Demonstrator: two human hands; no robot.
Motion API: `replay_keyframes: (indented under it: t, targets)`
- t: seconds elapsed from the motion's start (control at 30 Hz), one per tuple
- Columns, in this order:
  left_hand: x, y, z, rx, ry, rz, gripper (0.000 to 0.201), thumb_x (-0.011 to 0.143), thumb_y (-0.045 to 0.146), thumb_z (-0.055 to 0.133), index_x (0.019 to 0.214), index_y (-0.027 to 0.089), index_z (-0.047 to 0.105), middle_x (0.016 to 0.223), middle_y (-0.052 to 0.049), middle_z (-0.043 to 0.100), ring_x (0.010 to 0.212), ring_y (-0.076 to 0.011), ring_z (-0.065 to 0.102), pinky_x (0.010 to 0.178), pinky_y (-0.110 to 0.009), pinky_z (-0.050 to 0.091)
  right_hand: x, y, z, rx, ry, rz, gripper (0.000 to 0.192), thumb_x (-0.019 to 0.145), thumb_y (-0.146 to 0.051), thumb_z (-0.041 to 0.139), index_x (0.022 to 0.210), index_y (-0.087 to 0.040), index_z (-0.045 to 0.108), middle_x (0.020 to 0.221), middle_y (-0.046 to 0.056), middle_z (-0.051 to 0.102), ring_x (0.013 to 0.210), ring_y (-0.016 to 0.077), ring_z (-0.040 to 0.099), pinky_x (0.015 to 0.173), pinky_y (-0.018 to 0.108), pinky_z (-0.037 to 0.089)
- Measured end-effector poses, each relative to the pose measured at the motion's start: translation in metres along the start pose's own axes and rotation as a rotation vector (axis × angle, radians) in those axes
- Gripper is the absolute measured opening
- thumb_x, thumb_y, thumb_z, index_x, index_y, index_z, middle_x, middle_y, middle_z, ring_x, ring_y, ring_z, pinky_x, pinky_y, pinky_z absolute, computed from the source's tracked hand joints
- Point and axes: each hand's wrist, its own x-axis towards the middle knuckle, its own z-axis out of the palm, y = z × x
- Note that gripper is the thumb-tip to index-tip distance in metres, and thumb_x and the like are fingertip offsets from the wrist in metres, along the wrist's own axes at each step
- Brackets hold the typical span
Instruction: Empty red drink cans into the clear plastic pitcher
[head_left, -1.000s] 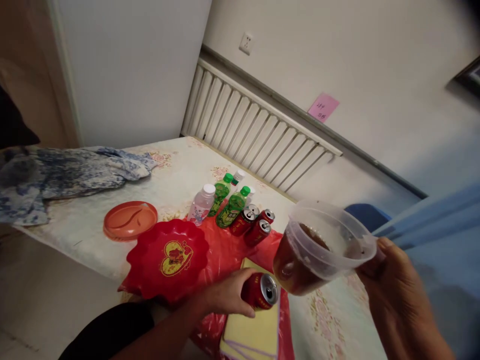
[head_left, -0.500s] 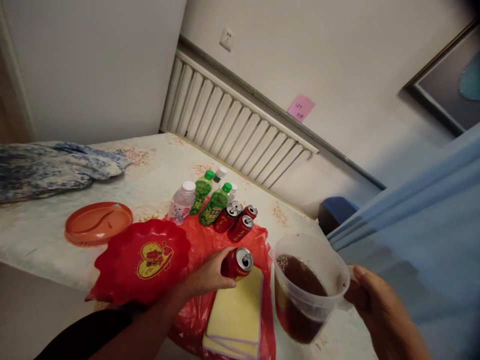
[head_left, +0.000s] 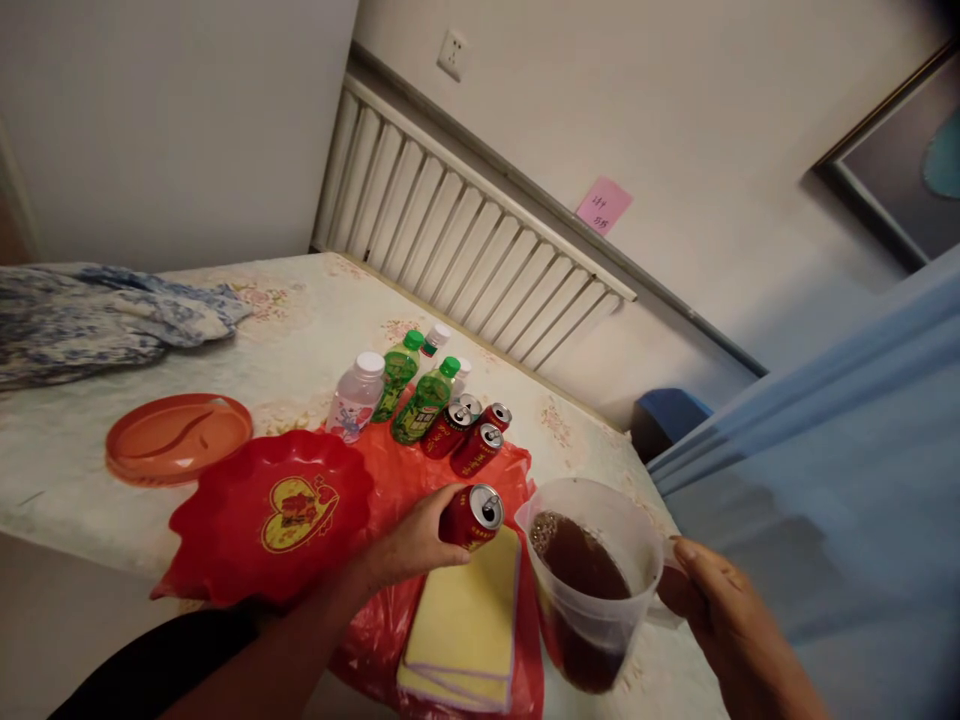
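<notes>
My left hand (head_left: 421,538) is wrapped round a red drink can (head_left: 472,517), its opened silver top facing up, above folded yellow cloths (head_left: 465,620). In my right hand (head_left: 724,600) is the handle of a clear plastic pitcher (head_left: 645,525), partly filled with dark brown liquid. Bubbles gather at one side of the liquid's surface. Beyond my left hand stand several more red cans (head_left: 478,450), with green-capped bottles (head_left: 421,408) and a white-capped bottle (head_left: 356,398) beside them. A red plastic bag (head_left: 397,465) lies beneath the cloths.
A red scalloped tray (head_left: 225,540) and an orange divided dish (head_left: 180,440) sit on the left of the flowered tablecloth (head_left: 300,310). Patterned fabric (head_left: 112,325) is bunched behind them. A radiator (head_left: 450,215) lines the wall; a blue curtain (head_left: 832,500) hangs at right.
The pitcher and my right hand have shifted left, closer to the can. My left hand still holds the can. The whole view has shifted slightly.
</notes>
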Motion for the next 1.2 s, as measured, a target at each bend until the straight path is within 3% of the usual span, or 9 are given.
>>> replay_keyframes:
  t: [0.37, 1.2]
  targets:
    - [0.0, 0.001, 0.002, 0.0, 0.021, 0.037, 0.072, 0.059, 0.014, 0.074, 0.128, 0.02, 0.052, 0.133, -0.007, 0.06, 0.123, -0.0289, 0.053, 0.105, -0.038, 0.042, 0.003, 0.0, 0.009, -0.024, -0.025, 0.006, 0.053, 0.079, -0.061, 0.06, 0.054, -0.023, 0.032, 0.052, -0.007, 0.024, 0.05, 0.0088, 0.019, 0.047, 0.025, 0.017]
    - [0.0, 0.012, 0.003, -0.013, 0.028, 0.023, 0.077, 0.057, 0.01, 0.074, 0.13, 0.018, 0.051, 0.131, -0.008, 0.06, 0.12, -0.0293, 0.055, 0.103, -0.038, 0.043, 0.015, 0.002, 0.015, -0.11, -0.067, -0.036, 0.055, 0.079, -0.065, 0.059, 0.051, -0.023, 0.037, 0.048, -0.006, 0.03, 0.047, 0.0093, 0.023, 0.046, 0.025, 0.02]
